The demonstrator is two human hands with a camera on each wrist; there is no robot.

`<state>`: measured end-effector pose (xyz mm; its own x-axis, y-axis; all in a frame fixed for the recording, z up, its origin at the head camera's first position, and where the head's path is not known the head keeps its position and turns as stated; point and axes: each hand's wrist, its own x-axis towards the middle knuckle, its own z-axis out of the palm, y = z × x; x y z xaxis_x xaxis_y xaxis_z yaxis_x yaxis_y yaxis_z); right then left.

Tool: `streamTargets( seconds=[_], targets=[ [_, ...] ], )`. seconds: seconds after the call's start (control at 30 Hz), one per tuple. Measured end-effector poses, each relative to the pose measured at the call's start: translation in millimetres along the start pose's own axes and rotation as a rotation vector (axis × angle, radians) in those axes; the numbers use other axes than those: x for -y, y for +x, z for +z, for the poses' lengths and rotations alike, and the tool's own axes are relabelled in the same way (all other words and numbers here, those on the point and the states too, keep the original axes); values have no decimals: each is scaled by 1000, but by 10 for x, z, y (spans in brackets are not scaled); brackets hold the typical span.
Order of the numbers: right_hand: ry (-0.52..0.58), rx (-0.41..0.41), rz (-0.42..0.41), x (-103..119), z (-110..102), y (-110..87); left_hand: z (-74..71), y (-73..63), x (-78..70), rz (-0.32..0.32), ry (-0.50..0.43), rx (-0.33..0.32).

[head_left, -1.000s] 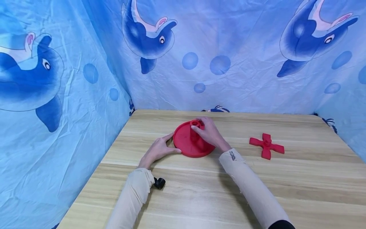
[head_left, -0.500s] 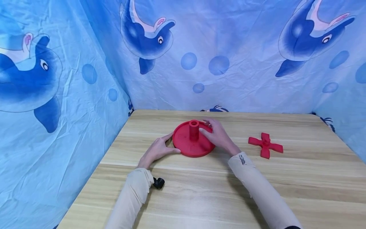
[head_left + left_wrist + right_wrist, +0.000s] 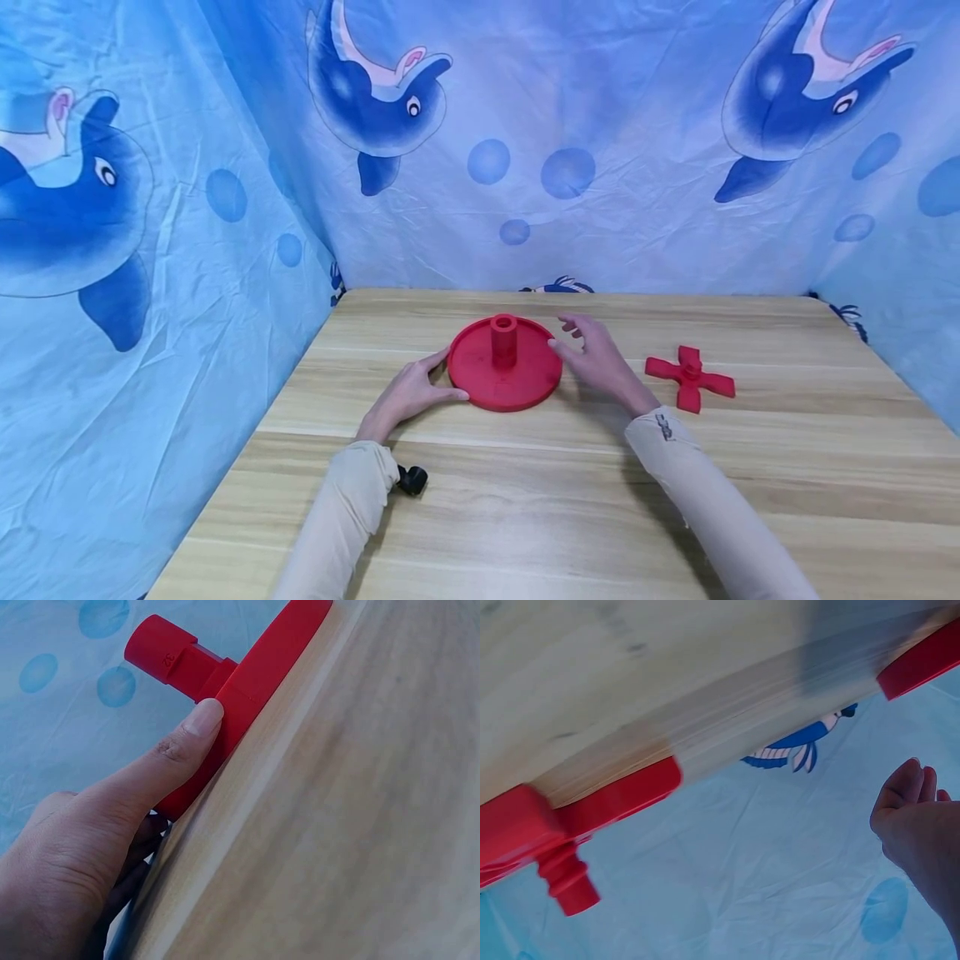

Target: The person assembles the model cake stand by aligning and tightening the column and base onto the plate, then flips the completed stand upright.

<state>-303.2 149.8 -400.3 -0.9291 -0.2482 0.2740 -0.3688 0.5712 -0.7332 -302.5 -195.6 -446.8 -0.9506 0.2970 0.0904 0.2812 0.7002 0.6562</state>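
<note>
A round red tray-like base (image 3: 480, 385) with a raised rim lies on the table, and a hollow red post (image 3: 504, 343) stands upright on it. My left hand (image 3: 408, 393) holds the base by its left side, thumb and fingers spread along the rim. In the left wrist view, the thumb (image 3: 176, 754) presses the outer edge of the base (image 3: 251, 690). My right hand (image 3: 600, 358) is just right of the base, fingers loosely bent and holding nothing. Farther right lies a red four-armed cross piece (image 3: 690, 380); the right wrist view shows its ridged central stub (image 3: 570, 881).
The wooden table (image 3: 495, 508) meets a blue dolphin-print cloth (image 3: 637, 225) at the back and sides. A small black device (image 3: 412, 480) sits at the left wrist.
My right hand has let go of the post and moved right, off the base. The left hand stays on the rim. The whole head view has shifted slightly.
</note>
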Motion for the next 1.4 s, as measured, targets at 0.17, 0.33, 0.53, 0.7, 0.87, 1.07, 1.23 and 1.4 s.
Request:
streamTargets(
  seconds=[0.17,0.33,0.53,0.7,0.87,1.07,1.23,1.4],
  targets=[
    [-27,-22,-12,-79,-93,-57,-7,-16,2,-11,-5,1],
    [-48,-27,10,-204,-207,-154,-3,-15,-4,-6,-1,2],
    [-70,-41,41,-288,-352,-289,-9,-19,10,2,2,7],
    [-81,-71,46,-310,-440,-377,-24,-32,26,9,-5,16],
    [-84,-104,41,-327,-513,-468,-43,-49,39,8,-14,22],
    [-106,-131,38,-363,-616,-579,-38,-55,57,9,-10,19],
    [-119,-165,33,-401,-690,-667,-34,-60,72,15,-9,22],
    [-134,-188,36,-460,-743,-778,-32,-67,85,16,-7,23]
  ],
)
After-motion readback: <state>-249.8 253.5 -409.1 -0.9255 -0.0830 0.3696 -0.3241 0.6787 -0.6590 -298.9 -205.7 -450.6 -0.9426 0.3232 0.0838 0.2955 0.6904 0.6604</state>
